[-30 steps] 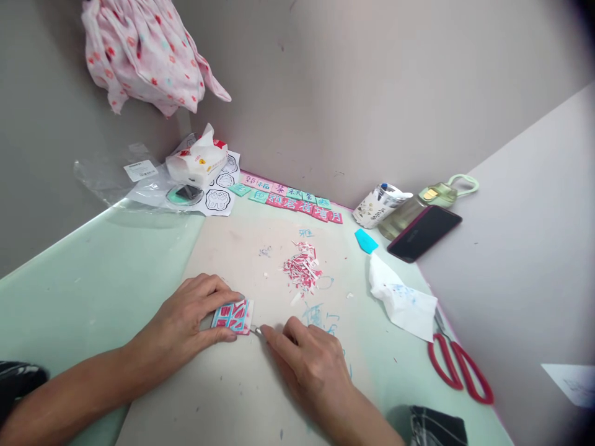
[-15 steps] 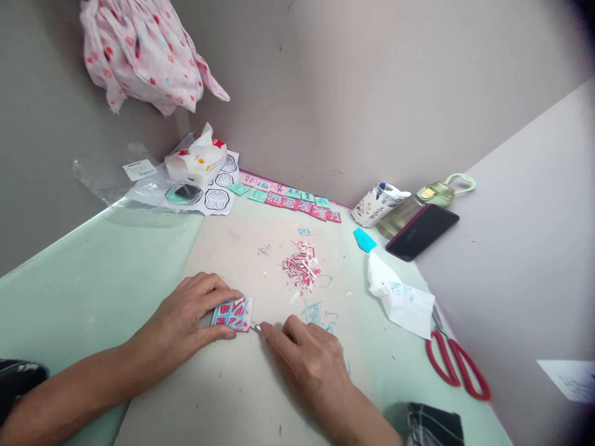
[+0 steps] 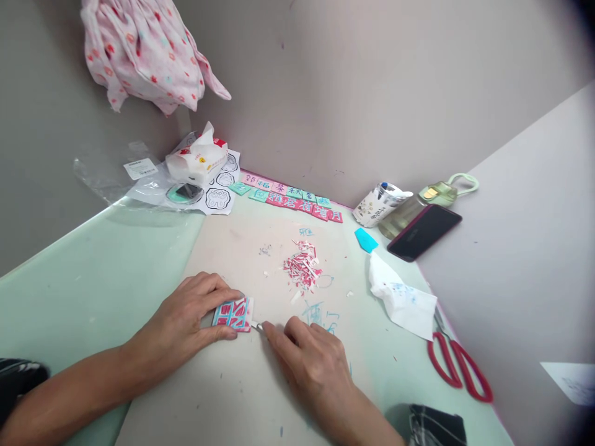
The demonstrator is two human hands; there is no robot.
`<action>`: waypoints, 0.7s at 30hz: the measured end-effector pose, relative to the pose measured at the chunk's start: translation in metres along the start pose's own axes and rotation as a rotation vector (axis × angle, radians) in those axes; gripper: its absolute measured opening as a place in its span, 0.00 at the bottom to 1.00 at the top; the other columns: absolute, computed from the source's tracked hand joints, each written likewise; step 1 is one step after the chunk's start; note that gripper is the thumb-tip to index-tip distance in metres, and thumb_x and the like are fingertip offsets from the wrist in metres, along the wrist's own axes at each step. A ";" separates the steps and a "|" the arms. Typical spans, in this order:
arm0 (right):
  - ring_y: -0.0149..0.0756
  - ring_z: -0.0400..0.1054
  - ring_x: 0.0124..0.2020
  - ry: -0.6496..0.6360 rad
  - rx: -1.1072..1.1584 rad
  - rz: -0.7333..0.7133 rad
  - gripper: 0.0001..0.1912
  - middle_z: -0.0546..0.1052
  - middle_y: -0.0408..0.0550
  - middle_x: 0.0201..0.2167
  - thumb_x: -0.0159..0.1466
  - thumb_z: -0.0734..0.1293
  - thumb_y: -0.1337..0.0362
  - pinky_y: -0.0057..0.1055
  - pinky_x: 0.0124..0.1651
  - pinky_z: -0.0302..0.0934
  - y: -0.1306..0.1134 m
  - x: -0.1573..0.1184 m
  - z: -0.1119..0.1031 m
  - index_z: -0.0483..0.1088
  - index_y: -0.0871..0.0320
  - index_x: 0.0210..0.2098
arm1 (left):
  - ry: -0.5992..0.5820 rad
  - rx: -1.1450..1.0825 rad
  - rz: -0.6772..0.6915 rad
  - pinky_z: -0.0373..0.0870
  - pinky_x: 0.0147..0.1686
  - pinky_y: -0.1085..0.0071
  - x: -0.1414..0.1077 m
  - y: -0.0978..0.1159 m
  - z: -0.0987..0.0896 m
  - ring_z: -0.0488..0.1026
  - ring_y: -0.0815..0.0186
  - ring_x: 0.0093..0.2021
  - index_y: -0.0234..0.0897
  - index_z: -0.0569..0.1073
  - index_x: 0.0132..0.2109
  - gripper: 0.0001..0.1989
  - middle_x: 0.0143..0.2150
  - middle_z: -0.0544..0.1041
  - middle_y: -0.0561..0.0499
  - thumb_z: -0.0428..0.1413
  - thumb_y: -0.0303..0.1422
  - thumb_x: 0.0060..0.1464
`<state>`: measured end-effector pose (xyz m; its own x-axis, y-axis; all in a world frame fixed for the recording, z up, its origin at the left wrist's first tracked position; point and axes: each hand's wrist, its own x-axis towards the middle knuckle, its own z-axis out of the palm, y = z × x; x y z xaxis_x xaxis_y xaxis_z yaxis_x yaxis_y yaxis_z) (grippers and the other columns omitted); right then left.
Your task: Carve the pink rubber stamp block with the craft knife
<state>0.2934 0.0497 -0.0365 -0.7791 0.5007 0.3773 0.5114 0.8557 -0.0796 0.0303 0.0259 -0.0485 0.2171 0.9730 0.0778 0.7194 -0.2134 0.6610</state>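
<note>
A small pink, white and blue carved block [image 3: 233, 314] lies on the beige mat [image 3: 186, 384]. My left hand [image 3: 198, 313] pinches it between thumb and fingers at its upper and lower edges. In my right hand [image 3: 309, 356] is a thin carving tool [image 3: 257, 326], mostly hidden by the fingers, with its tip at the block's right edge. A pile of pink and white shavings [image 3: 303, 267] sits beyond my right hand.
Rows of carved tiles [image 3: 297, 203] line the back edge. A tissue pack [image 3: 198, 162] and plastic bag [image 3: 106, 179] stand back left. At right are a cup [image 3: 377, 207], bottle [image 3: 400, 217], phone [image 3: 424, 232], blue piece [image 3: 365, 240], tissue [image 3: 404, 300] and red scissors [image 3: 458, 365].
A pale sliver now shows at the tool's tip beside the block. The whole view has shifted very slightly; both hands keep nearly the same pose.
</note>
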 end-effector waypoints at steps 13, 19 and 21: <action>0.33 0.57 0.24 0.003 -0.018 0.010 0.17 0.69 0.44 0.28 0.74 0.55 0.74 0.33 0.28 0.50 -0.001 0.000 0.002 0.73 0.59 0.50 | 0.031 -0.010 0.022 0.66 0.50 0.63 -0.001 -0.002 0.002 0.70 0.58 0.49 0.48 0.76 0.53 0.15 0.45 0.75 0.54 0.63 0.34 0.58; 0.33 0.58 0.24 0.008 -0.023 0.001 0.16 0.69 0.44 0.28 0.74 0.56 0.74 0.33 0.28 0.50 0.000 -0.001 0.002 0.73 0.60 0.52 | 0.039 -0.009 0.020 0.67 0.49 0.63 -0.001 -0.003 0.003 0.70 0.58 0.48 0.48 0.77 0.52 0.15 0.45 0.76 0.54 0.63 0.34 0.57; 0.33 0.56 0.24 0.014 -0.020 0.009 0.16 0.69 0.44 0.28 0.74 0.56 0.74 0.33 0.28 0.50 0.000 0.001 0.002 0.73 0.60 0.51 | 0.049 -0.007 0.019 0.67 0.49 0.63 -0.001 -0.003 0.004 0.70 0.58 0.48 0.49 0.77 0.52 0.15 0.45 0.76 0.54 0.63 0.34 0.57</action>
<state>0.2911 0.0503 -0.0382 -0.7693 0.5065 0.3893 0.5258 0.8482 -0.0645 0.0304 0.0250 -0.0531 0.1980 0.9720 0.1267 0.7109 -0.2314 0.6641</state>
